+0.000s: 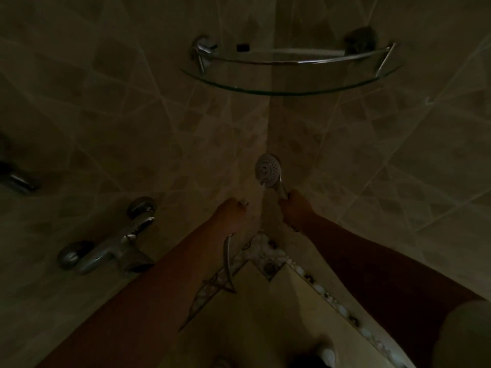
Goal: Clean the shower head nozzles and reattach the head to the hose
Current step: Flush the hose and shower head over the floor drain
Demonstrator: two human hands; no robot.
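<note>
In the dim shower corner, my right hand (297,208) grips the handle of a chrome shower head (268,170). Its round nozzle face points toward me, held upright in front of the wall corner. My left hand (232,211) is closed in a fist just left of it, holding the end of the ribbed metal hose (228,261). The hose hangs down from under that fist toward the floor. The hose end and the handle's base are apart, with a gap between my two hands.
A chrome mixer tap (106,248) juts from the left wall. A curved glass corner shelf (292,88) with a chrome rail hangs above. A floor drain (269,266) sits in the corner among pebble trim. Tiled walls close in on both sides.
</note>
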